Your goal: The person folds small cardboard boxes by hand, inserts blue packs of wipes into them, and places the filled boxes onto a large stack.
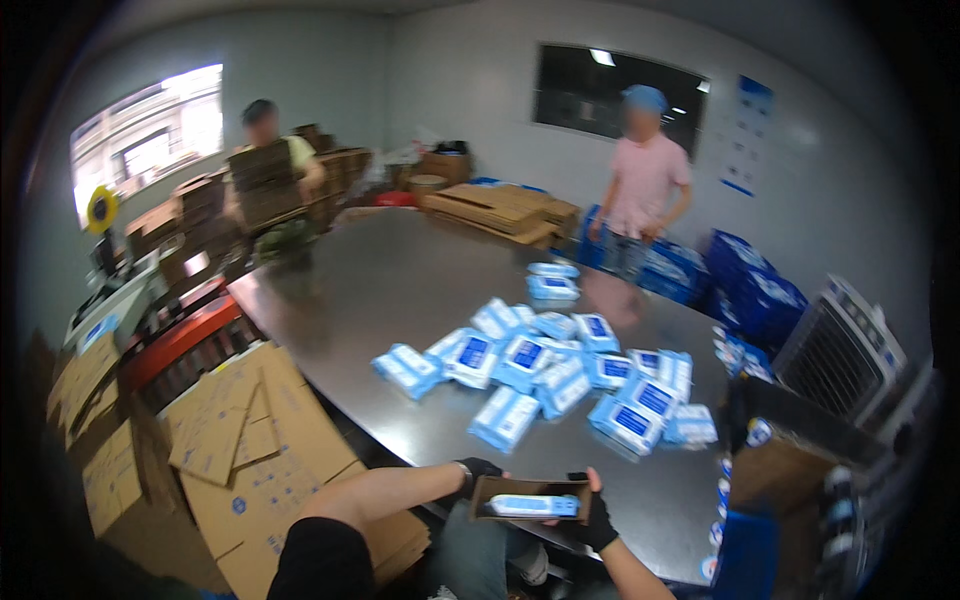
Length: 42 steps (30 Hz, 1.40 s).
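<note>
Low at the table's near edge, I hold a small open cardboard box (484, 487) between both hands. A blue-and-white soft packet (535, 505), much like a pack of wipes, lies inside it. My left hand (482, 470), in a black glove, grips the box's left end; its fingers are partly hidden. At the right end, my right hand (598, 512) is closed on the box wall, bare fingertips showing from a black glove. Just beyond, several similar wipes packs (527, 358) lie in a loose pile on the metal table (400, 270).
Flattened cartons (245, 480) are stacked at the left beside a red-orange rack (180, 345). More flat cardboard (490, 208) lies at the table's far end. Two people stand beyond the table. Blue bags (750, 290) and an air cooler (840, 345) stand at the right.
</note>
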Available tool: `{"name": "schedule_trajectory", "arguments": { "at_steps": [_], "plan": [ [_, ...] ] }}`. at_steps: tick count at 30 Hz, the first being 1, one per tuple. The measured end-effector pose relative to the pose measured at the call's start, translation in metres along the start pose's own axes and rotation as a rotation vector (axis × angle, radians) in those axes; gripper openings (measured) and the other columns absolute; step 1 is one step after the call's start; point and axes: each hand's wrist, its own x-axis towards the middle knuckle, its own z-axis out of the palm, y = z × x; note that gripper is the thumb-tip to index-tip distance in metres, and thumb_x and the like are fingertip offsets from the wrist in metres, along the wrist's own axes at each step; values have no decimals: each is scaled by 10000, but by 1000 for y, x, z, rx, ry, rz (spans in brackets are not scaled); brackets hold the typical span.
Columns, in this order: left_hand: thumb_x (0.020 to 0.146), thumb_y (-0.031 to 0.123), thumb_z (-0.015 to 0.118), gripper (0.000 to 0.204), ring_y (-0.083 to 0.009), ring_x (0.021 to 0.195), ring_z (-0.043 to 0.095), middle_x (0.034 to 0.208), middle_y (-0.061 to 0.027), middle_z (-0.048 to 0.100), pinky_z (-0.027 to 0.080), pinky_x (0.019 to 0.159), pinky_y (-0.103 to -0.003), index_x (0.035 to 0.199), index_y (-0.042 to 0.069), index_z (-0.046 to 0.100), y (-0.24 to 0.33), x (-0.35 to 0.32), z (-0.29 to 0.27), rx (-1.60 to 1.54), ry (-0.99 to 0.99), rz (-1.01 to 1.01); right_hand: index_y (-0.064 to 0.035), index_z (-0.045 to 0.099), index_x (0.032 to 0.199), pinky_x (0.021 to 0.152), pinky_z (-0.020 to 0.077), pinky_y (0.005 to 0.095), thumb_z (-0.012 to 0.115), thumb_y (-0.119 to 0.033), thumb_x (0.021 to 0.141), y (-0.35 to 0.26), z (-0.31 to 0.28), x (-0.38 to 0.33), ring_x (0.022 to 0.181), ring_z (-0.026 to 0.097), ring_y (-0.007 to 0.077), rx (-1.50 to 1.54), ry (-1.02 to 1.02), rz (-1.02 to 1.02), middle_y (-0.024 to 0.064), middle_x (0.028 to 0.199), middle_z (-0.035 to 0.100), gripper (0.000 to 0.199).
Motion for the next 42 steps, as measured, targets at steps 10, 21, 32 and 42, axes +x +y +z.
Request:
{"name": "schedule_trajectory", "arguments": {
  "at_steps": [10,21,32,42],
  "plan": [
    [859,554,573,573,-252,1068,539,1194,-113,538,462,893,-408,1196,92,529,22,-80,16,-366,-77,100,-77,233,1395,965,421,396,956,-281,495,37,-8,19,1116,471,274,-1047,297,-921,159,1220,442,1172],
    [890,312,554,256,-184,821,602,880,-70,613,486,711,-417,1000,84,595,17,148,-66,464,-263,938,-84,343,1338,805,531,544,508,-561,883,58,-47,38,1111,559,392,-495,83,-604,172,1221,518,680],
    [919,481,437,417,-206,887,620,1046,-58,650,507,725,-368,1089,143,613,21,14,31,-217,-77,297,-116,85,1468,978,422,408,935,-336,515,34,-19,-5,1156,496,264,-973,308,-932,109,1278,410,1296],
    [960,363,380,386,-214,895,621,1086,-75,653,502,747,-378,1147,111,605,10,-67,-112,-413,47,515,-92,119,1471,962,441,398,919,-268,547,42,82,99,1157,500,291,-887,-185,-701,180,1279,449,1235]
  ]
}}
